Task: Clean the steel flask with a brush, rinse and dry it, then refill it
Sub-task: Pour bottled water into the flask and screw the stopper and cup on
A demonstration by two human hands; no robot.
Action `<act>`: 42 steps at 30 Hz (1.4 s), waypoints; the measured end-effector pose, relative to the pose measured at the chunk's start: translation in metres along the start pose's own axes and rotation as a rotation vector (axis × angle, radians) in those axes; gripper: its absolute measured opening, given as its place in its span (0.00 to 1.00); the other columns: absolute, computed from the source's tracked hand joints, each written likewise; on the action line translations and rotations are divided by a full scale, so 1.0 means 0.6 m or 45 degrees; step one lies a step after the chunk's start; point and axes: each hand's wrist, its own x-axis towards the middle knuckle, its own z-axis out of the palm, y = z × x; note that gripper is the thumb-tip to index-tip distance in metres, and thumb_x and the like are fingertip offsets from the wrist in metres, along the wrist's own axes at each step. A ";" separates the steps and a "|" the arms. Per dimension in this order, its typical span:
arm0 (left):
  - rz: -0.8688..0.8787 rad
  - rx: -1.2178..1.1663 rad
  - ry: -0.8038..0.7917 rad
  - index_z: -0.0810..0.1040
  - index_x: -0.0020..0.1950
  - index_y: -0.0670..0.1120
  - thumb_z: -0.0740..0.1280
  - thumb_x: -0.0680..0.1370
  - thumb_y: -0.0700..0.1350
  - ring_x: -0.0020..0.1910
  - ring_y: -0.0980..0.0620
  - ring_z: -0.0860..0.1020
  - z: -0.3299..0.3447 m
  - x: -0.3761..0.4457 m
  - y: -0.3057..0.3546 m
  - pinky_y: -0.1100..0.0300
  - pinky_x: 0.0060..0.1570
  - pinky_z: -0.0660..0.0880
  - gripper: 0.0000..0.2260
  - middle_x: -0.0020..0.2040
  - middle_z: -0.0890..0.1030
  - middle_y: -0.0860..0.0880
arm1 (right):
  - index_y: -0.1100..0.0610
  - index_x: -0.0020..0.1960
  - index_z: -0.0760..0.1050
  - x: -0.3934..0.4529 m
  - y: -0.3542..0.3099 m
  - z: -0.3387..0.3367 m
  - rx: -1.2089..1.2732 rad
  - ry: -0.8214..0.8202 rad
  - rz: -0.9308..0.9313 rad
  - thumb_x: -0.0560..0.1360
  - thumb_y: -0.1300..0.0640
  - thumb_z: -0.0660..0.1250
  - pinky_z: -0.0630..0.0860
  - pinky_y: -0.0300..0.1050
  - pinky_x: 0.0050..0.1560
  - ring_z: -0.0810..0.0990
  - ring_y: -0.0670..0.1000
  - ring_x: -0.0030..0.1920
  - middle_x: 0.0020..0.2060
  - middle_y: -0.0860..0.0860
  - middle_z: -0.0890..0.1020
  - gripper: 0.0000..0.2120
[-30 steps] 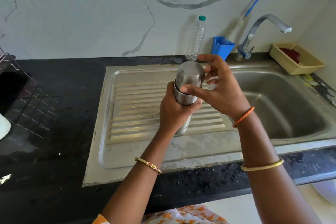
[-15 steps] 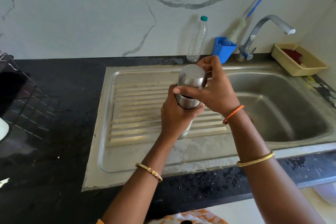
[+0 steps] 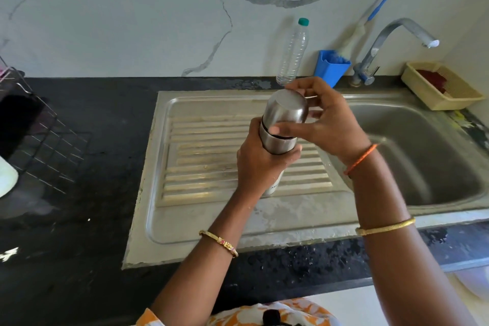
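Over the steel drainboard [image 3: 211, 156] my left hand [image 3: 260, 164] grips the flask [image 3: 280, 137] upright while my right hand [image 3: 325, 124], at 2 o'clock, pinches its cap [image 3: 287, 107], probably to unscrew it.

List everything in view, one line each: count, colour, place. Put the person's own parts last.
steel flask: 1, silver, upright over the drainboard, held in both hands
flask cap: 1, silver, on top of the flask
sink: 1, steel, right, with ribbed drainboard at centre
tap: 1, chrome, behind the sink
plastic bottle: 1, clear with green cap, at the wall
holder: 1, blue, beside the tap
brush: 1, blue handle, standing in the holder
basket: 1, cream, far right
wire rack: 1, dark, left counter
left hand: grips the flask body
right hand: grips the cap
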 end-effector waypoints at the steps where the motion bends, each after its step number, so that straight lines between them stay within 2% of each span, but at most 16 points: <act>1: -0.001 0.012 0.000 0.70 0.52 0.57 0.76 0.59 0.59 0.43 0.55 0.82 0.000 -0.001 0.001 0.47 0.42 0.80 0.26 0.43 0.82 0.57 | 0.47 0.55 0.69 -0.001 0.001 0.010 -0.093 0.069 -0.015 0.54 0.40 0.79 0.75 0.36 0.51 0.76 0.46 0.54 0.55 0.49 0.76 0.35; 3: -0.001 0.029 -0.012 0.70 0.52 0.55 0.75 0.58 0.59 0.43 0.55 0.82 -0.001 -0.001 0.003 0.47 0.42 0.80 0.27 0.43 0.81 0.58 | 0.45 0.56 0.65 0.004 0.003 0.018 -0.103 0.032 0.020 0.50 0.36 0.80 0.74 0.37 0.53 0.74 0.50 0.58 0.58 0.54 0.73 0.41; 5: 0.002 0.033 -0.026 0.71 0.53 0.55 0.76 0.59 0.59 0.43 0.55 0.82 -0.002 0.001 0.002 0.47 0.42 0.80 0.27 0.44 0.82 0.57 | 0.48 0.63 0.63 0.011 0.001 0.008 0.030 -0.152 0.058 0.53 0.42 0.80 0.75 0.41 0.58 0.73 0.50 0.61 0.62 0.56 0.70 0.44; 7: 0.002 0.021 -0.023 0.71 0.52 0.57 0.77 0.60 0.58 0.44 0.53 0.82 -0.003 0.002 0.002 0.46 0.42 0.80 0.26 0.44 0.82 0.56 | 0.54 0.69 0.63 0.015 -0.001 -0.014 0.162 -0.358 0.043 0.62 0.53 0.78 0.75 0.48 0.60 0.74 0.52 0.62 0.63 0.56 0.72 0.40; 10: 0.000 0.011 -0.021 0.70 0.51 0.58 0.78 0.59 0.58 0.43 0.53 0.82 -0.003 0.001 0.002 0.46 0.42 0.80 0.25 0.43 0.82 0.56 | 0.61 0.69 0.66 0.014 -0.004 -0.038 0.218 -0.541 0.023 0.68 0.66 0.71 0.72 0.45 0.64 0.73 0.50 0.66 0.64 0.58 0.74 0.31; 12: 0.000 0.013 -0.013 0.70 0.51 0.58 0.78 0.60 0.57 0.42 0.54 0.82 -0.004 0.001 0.002 0.47 0.41 0.80 0.25 0.43 0.82 0.56 | 0.59 0.66 0.69 0.014 -0.004 -0.039 0.170 -0.473 0.029 0.67 0.64 0.75 0.74 0.45 0.63 0.75 0.50 0.64 0.62 0.56 0.76 0.30; 16: 0.033 -0.042 0.010 0.71 0.50 0.55 0.81 0.64 0.45 0.40 0.57 0.81 -0.001 0.000 0.007 0.55 0.40 0.80 0.23 0.41 0.81 0.57 | 0.52 0.58 0.72 0.018 -0.013 -0.011 -0.095 -0.092 0.075 0.53 0.45 0.79 0.76 0.38 0.47 0.75 0.50 0.48 0.50 0.50 0.75 0.36; 18: 0.038 -0.052 0.004 0.71 0.50 0.54 0.80 0.65 0.42 0.39 0.58 0.81 0.000 0.002 0.013 0.60 0.38 0.79 0.22 0.41 0.81 0.56 | 0.49 0.60 0.69 0.022 -0.010 -0.011 -0.032 -0.127 0.068 0.51 0.43 0.82 0.73 0.32 0.47 0.73 0.46 0.52 0.53 0.49 0.71 0.41; 21: 0.034 -0.048 -0.047 0.73 0.50 0.51 0.80 0.64 0.42 0.39 0.57 0.81 -0.003 0.009 0.023 0.62 0.37 0.78 0.21 0.41 0.82 0.54 | 0.50 0.68 0.65 0.030 -0.003 -0.036 0.210 -0.422 0.073 0.61 0.53 0.78 0.71 0.43 0.64 0.68 0.47 0.68 0.66 0.50 0.70 0.39; 24: 0.036 -0.041 -0.109 0.74 0.51 0.51 0.80 0.64 0.43 0.39 0.56 0.81 -0.003 0.014 0.043 0.57 0.38 0.80 0.22 0.41 0.82 0.54 | 0.64 0.70 0.64 0.032 -0.010 -0.069 0.286 -0.615 -0.012 0.68 0.68 0.72 0.70 0.51 0.66 0.69 0.53 0.69 0.67 0.59 0.72 0.33; 26: 0.045 -0.026 -0.118 0.74 0.52 0.52 0.80 0.63 0.46 0.39 0.56 0.82 0.001 0.018 0.062 0.53 0.40 0.81 0.22 0.42 0.83 0.54 | 0.62 0.67 0.68 0.035 -0.025 -0.081 0.306 -0.502 0.028 0.66 0.67 0.74 0.73 0.46 0.62 0.74 0.51 0.65 0.62 0.58 0.77 0.31; 30: 0.076 0.060 -0.042 0.74 0.53 0.52 0.79 0.63 0.50 0.40 0.58 0.81 0.012 0.019 0.095 0.52 0.42 0.80 0.23 0.42 0.83 0.55 | 0.51 0.57 0.74 0.036 -0.054 -0.060 -0.045 0.080 0.134 0.53 0.44 0.79 0.78 0.37 0.43 0.78 0.45 0.42 0.44 0.52 0.78 0.34; 32: 0.096 0.064 -0.109 0.74 0.55 0.53 0.79 0.64 0.49 0.41 0.60 0.81 0.013 0.021 0.108 0.54 0.43 0.81 0.24 0.44 0.83 0.56 | 0.50 0.58 0.72 0.036 -0.057 -0.061 -0.030 0.112 0.152 0.52 0.39 0.81 0.77 0.35 0.40 0.77 0.44 0.41 0.45 0.51 0.77 0.39; 37: 0.041 -0.020 -0.410 0.78 0.52 0.49 0.79 0.60 0.49 0.44 0.55 0.83 -0.007 0.041 0.139 0.53 0.45 0.81 0.23 0.45 0.84 0.54 | 0.57 0.71 0.61 0.047 -0.041 -0.104 0.539 -0.482 -0.033 0.57 0.46 0.81 0.73 0.49 0.60 0.74 0.55 0.64 0.65 0.60 0.72 0.50; 40: 0.038 -0.235 -0.778 0.79 0.52 0.43 0.76 0.63 0.42 0.45 0.53 0.82 -0.019 0.049 0.153 0.59 0.43 0.79 0.20 0.44 0.83 0.51 | 0.63 0.70 0.59 0.054 -0.032 -0.091 0.729 -0.673 -0.100 0.62 0.53 0.79 0.73 0.55 0.60 0.75 0.63 0.62 0.59 0.63 0.77 0.45; 42: 0.005 -0.242 -0.876 0.79 0.53 0.43 0.75 0.63 0.41 0.46 0.53 0.81 -0.019 0.053 0.159 0.60 0.43 0.78 0.19 0.45 0.83 0.50 | 0.61 0.67 0.63 0.056 -0.028 -0.080 0.852 -0.641 -0.100 0.62 0.56 0.78 0.75 0.52 0.54 0.79 0.60 0.54 0.51 0.60 0.80 0.39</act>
